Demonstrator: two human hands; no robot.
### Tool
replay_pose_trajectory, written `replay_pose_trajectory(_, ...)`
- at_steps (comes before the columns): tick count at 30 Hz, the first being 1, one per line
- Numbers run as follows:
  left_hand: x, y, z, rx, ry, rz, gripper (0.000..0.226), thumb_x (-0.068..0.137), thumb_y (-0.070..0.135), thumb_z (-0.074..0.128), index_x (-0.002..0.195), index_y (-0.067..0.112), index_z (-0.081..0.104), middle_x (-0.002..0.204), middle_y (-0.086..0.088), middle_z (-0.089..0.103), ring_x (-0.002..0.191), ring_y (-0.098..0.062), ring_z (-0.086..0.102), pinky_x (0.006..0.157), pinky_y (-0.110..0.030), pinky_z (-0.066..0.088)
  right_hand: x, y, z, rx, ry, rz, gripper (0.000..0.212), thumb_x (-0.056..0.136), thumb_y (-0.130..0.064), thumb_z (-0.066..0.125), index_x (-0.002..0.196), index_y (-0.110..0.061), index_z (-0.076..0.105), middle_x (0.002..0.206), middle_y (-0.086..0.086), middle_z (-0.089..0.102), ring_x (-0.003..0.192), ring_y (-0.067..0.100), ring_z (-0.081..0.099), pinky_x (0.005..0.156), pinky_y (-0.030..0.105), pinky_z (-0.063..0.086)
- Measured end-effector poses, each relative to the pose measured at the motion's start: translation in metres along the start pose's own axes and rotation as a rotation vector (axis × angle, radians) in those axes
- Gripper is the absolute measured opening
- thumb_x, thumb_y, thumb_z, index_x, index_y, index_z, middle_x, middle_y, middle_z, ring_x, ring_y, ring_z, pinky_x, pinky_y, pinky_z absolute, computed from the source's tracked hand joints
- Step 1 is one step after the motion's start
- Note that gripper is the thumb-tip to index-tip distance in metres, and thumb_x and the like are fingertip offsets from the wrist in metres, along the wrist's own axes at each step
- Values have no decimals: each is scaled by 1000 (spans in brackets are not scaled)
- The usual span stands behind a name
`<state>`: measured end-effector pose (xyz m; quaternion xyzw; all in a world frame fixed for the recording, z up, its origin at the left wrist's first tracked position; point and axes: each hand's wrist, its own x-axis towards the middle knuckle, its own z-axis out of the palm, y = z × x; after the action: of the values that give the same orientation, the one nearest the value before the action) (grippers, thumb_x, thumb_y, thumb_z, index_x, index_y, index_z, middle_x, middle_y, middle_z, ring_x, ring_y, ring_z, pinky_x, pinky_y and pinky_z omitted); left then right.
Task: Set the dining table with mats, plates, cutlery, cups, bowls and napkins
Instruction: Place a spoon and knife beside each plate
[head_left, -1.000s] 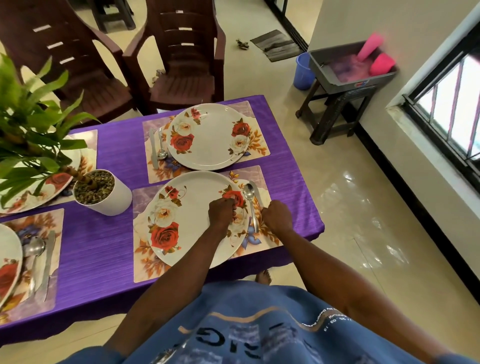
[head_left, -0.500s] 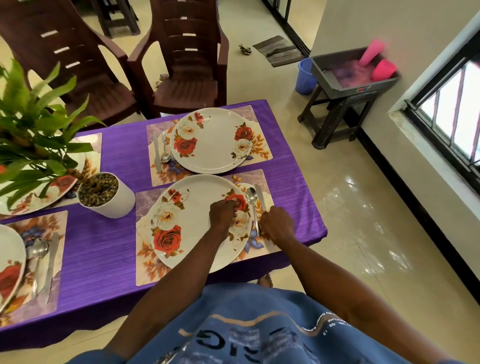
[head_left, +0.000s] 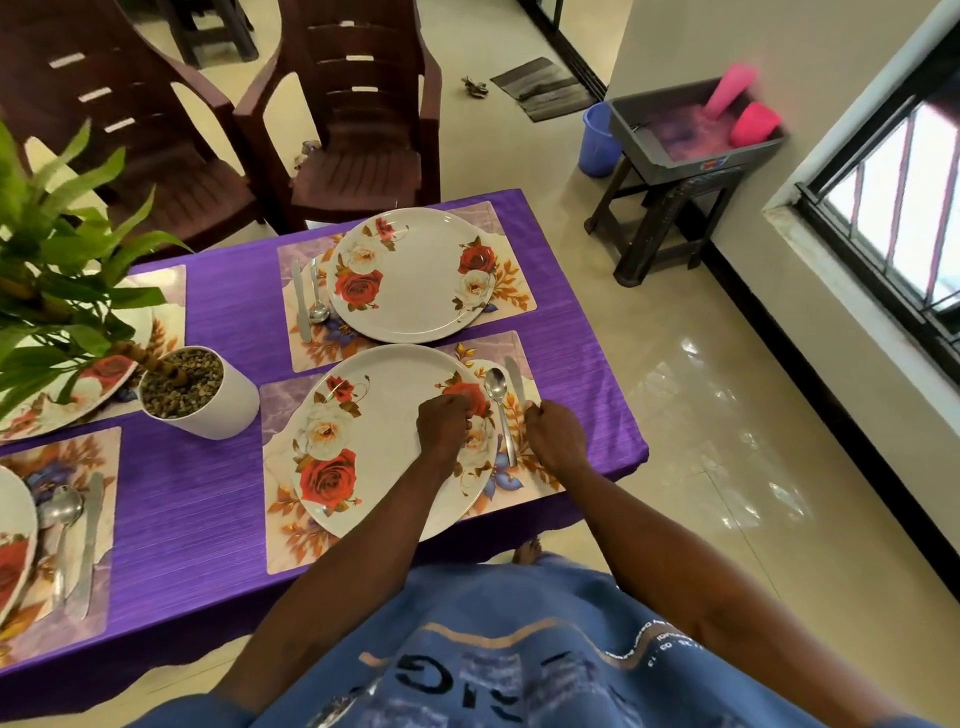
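A floral plate (head_left: 384, 431) lies on the near place mat (head_left: 280, 410) on the purple tablecloth (head_left: 208, 499). Right of the plate, a spoon (head_left: 497, 400) and a knife (head_left: 515, 382) lie side by side on the mat. My right hand (head_left: 556, 434) sits at the knife's handle end and pinches it with thumb and fingers. My left hand (head_left: 444, 426) hovers curled over the plate's right side, left of the spoon, with nothing visible in it. A second plate (head_left: 415, 275) with a spoon and knife (head_left: 306, 296) sits on the far mat.
A white plant pot (head_left: 208, 395) with green leaves stands left of the near mat. Two more set places are at the left edge (head_left: 67, 519). Brown chairs (head_left: 358, 140) stand beyond the table. A grey tub with pink cups (head_left: 748, 122) rests on a stool at right.
Both hands stay nearly where they were beside the spoon and knife. The view has shifted slightly.
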<state>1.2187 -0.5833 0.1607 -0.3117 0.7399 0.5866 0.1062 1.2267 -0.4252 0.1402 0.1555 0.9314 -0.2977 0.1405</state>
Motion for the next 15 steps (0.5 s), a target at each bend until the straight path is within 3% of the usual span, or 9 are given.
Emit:
replay_pose_trajectory(3, -4, 4, 12, 28, 17, 73, 25, 95, 22, 56, 73, 14, 65, 68, 0, 63, 64, -13, 58, 59, -25, 45, 4, 8, -9, 225, 45, 79, 35, 103, -32, 40, 79, -13, 57, 75, 0, 59, 74, 17, 58, 64, 30, 40)
replay_pose_trajectory(6, -8, 13, 29, 49, 34, 129, 25, 96, 18, 56, 74, 9, 64, 66, 1, 61, 61, -12, 56, 58, -22, 43, 9, 15, -25, 243, 94, 77, 36, 103, -33, 40, 74, -15, 52, 70, -1, 55, 68, 15, 53, 61, 29, 36)
replay_pose_trajectory(10, -12, 24, 57, 49, 26, 180, 25, 98, 18, 54, 82, 5, 69, 70, -1, 62, 63, -11, 54, 56, -17, 42, 21, 19, -39, 169, 97, 20, 37, 104, -37, 37, 86, -14, 59, 83, 2, 62, 75, 17, 57, 65, 29, 39)
replay_pose_trajectory(15, -9, 40, 100, 109, 45, 235, 27, 95, 19, 53, 71, 12, 64, 67, -1, 62, 63, -16, 53, 63, -31, 43, 45, 30, -61, 67, 94, -130, 36, 104, -34, 34, 96, -11, 60, 99, 9, 66, 87, 28, 61, 73, 34, 42)
